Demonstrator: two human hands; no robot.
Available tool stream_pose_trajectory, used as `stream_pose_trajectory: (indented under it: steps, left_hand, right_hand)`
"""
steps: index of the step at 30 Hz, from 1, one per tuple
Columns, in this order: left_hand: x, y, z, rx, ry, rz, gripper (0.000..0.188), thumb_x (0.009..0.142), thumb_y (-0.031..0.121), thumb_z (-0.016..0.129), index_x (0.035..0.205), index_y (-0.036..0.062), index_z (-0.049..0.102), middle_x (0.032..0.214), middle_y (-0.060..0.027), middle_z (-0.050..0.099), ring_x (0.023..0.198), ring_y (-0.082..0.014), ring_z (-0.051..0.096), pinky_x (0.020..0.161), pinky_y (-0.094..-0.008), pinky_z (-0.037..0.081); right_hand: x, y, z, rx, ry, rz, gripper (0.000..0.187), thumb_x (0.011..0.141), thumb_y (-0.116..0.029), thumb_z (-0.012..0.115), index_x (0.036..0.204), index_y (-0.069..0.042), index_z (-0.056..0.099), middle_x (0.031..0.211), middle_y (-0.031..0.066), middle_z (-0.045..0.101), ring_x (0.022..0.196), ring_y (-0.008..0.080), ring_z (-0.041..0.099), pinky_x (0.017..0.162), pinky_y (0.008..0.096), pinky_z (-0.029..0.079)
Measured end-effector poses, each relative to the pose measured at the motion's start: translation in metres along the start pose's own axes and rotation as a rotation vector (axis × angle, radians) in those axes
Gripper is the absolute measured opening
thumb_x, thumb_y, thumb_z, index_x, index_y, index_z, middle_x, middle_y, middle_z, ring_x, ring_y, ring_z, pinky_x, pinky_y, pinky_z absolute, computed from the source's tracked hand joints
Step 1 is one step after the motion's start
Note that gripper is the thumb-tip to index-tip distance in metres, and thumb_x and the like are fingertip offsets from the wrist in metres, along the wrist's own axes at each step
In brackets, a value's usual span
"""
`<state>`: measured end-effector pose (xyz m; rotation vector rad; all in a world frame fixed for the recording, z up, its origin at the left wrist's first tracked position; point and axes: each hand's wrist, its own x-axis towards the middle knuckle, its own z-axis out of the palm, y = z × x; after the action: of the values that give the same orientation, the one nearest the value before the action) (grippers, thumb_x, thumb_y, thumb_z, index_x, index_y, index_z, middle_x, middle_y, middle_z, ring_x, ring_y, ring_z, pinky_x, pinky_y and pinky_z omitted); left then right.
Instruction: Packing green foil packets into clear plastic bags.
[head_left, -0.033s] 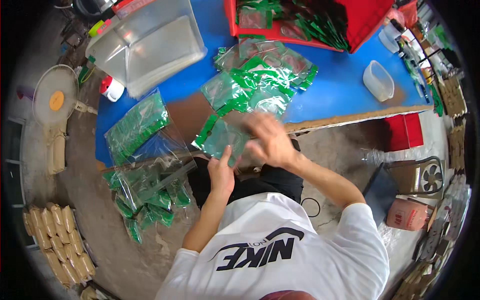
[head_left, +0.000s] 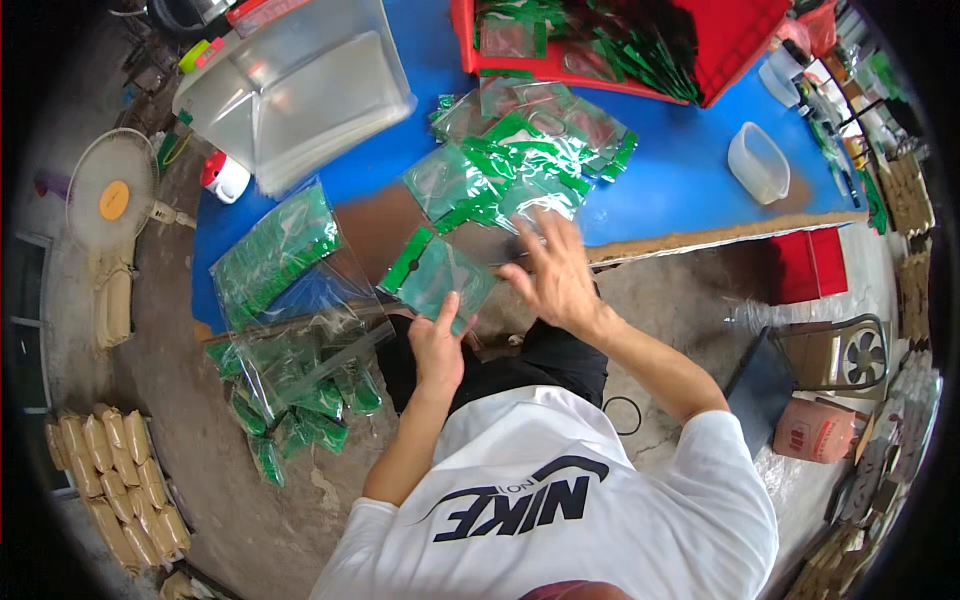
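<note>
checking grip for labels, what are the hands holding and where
The left hand pinches a green packet at its near edge. The right hand is spread open above the table, holding nothing.

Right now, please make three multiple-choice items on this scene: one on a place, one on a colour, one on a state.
1. Where is the red crate?
A. on the floor by the fan
B. at the far edge of the table
C. on the person's lap

2. What colour is the table top?
A. blue
B. yellow
C. white

3. What is the left hand doing?
A. resting flat on the floor
B. holding a cup
C. holding a green-edged clear bag

Answers:
1 B, the crate sits at the table's far side.
2 A, bare blue shows around the bags.
3 C, its thumb and fingers lie on the bag's near edge, while the right hand is spread, blurred, beside it.
</note>
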<state>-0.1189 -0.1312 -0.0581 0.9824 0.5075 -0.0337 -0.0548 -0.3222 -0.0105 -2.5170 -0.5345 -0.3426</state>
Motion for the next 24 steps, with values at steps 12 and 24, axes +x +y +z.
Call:
stream_pose_trajectory:
  steps: [12, 24]
  left_hand:
    - [-0.015, 0.012, -0.021, 0.203, -0.065, 0.028, 0.037, 0.083, 0.000, 0.074, 0.119, -0.0010, 0.063, 0.111, -0.0081, 0.069, 0.102, -0.0187, 0.065, 0.094, -0.0356, 0.052]
    - [-0.049, 0.011, -0.083, 0.149, 0.011, -0.106, 0.032, 0.085, 0.001, 0.074, 0.115, 0.0006, 0.064, 0.113, -0.0087, 0.068, 0.100, -0.0195, 0.067, 0.087, -0.0344, 0.056]
  right_hand:
    - [0.081, -0.004, 0.036, 0.088, 0.195, -0.344, 0.034, 0.099, -0.026, 0.054, 0.120, 0.000, 0.062, 0.130, 0.0198, 0.058, 0.122, 0.0421, 0.052, 0.106, 0.0487, 0.040]
    - [0.046, -0.015, 0.041, -0.058, -0.191, -0.541, 0.060, 0.073, -0.045, 0.079, 0.110, -0.003, 0.056, 0.107, 0.0167, 0.055, 0.115, 0.0378, 0.053, 0.107, 0.0462, 0.039]
